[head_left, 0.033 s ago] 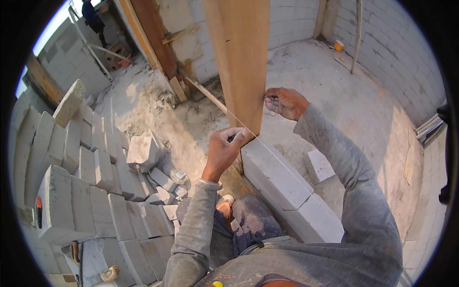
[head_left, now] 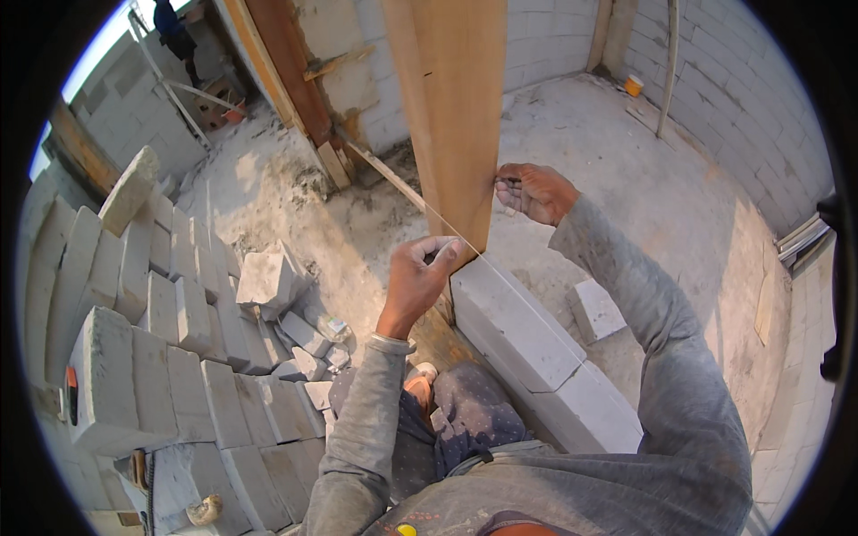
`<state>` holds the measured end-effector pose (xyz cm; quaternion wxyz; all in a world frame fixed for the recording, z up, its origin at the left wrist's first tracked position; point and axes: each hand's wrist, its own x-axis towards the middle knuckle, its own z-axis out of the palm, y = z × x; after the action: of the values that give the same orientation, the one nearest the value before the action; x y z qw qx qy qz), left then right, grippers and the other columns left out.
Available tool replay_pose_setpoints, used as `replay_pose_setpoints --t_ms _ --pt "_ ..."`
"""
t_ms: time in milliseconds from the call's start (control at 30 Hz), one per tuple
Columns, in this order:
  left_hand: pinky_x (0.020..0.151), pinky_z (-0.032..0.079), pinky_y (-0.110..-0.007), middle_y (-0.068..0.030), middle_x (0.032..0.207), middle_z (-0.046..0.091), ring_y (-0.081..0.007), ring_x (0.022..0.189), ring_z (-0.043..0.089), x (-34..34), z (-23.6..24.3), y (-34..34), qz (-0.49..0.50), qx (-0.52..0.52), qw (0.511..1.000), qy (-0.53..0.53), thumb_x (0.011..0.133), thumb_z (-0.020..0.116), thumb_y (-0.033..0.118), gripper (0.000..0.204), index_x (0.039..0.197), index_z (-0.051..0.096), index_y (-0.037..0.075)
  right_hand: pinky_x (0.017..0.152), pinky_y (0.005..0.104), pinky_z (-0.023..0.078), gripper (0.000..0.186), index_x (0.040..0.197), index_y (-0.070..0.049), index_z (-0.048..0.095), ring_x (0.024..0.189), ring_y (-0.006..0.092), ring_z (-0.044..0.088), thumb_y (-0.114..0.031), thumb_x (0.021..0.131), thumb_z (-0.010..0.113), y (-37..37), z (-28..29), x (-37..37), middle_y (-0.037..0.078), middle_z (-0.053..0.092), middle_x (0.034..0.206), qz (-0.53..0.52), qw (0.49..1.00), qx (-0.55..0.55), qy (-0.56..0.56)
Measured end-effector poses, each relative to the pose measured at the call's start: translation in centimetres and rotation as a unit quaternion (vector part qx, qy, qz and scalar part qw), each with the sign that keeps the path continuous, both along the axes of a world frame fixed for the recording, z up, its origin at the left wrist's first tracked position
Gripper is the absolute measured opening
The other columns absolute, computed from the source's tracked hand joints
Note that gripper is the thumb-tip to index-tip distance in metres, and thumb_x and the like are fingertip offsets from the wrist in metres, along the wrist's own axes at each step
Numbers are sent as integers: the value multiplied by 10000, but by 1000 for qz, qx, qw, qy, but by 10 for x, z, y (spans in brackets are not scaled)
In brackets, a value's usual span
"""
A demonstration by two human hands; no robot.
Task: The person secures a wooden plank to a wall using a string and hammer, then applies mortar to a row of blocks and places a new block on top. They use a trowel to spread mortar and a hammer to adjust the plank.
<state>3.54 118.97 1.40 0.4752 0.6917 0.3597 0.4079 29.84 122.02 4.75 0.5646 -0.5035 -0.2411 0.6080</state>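
Observation:
A thin pale string point(head_left: 534, 309) slants across the wooden post point(head_left: 460, 116) and over the row of grey-white blocks point(head_left: 518, 326). My left hand point(head_left: 420, 279) is in front of the post's lower part, thumb and forefinger pinched together on the string. My right hand point(head_left: 539, 193) is closed at the right edge of the post, its fingertips against the wood. Whatever those fingers hold, if anything, is too small to make out. The blocks run from the foot of the post toward my right side.
Stacked blocks point(head_left: 161, 308) fill the left, with broken pieces point(head_left: 304, 335) beside them. A loose block point(head_left: 597, 310) lies right of the row. A yellow bucket point(head_left: 634, 85) stands by the far wall. Another person point(head_left: 174, 31) is at the far left.

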Motion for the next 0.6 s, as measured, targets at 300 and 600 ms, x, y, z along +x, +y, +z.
replay_pose_setpoints --t_ms 300,600 --pt "579 464 -285 -35 687 669 -80 614 537 -20 29 36 37 140 978 147 945 730 200 225 1005 770 -13 769 280 594 224 1181 54 598 867 148 638 -72 997 597 -8 0 4 68 630 971 3 999 41 11" --pt "619 503 -353 -177 761 699 -243 607 638 -30 61 41 11 222 949 225 881 745 168 186 983 765 14 708 280 586 369 1087 77 650 782 182 668 -253 939 721 -36 18 -24 110 665 929 -24 976 64 -207"
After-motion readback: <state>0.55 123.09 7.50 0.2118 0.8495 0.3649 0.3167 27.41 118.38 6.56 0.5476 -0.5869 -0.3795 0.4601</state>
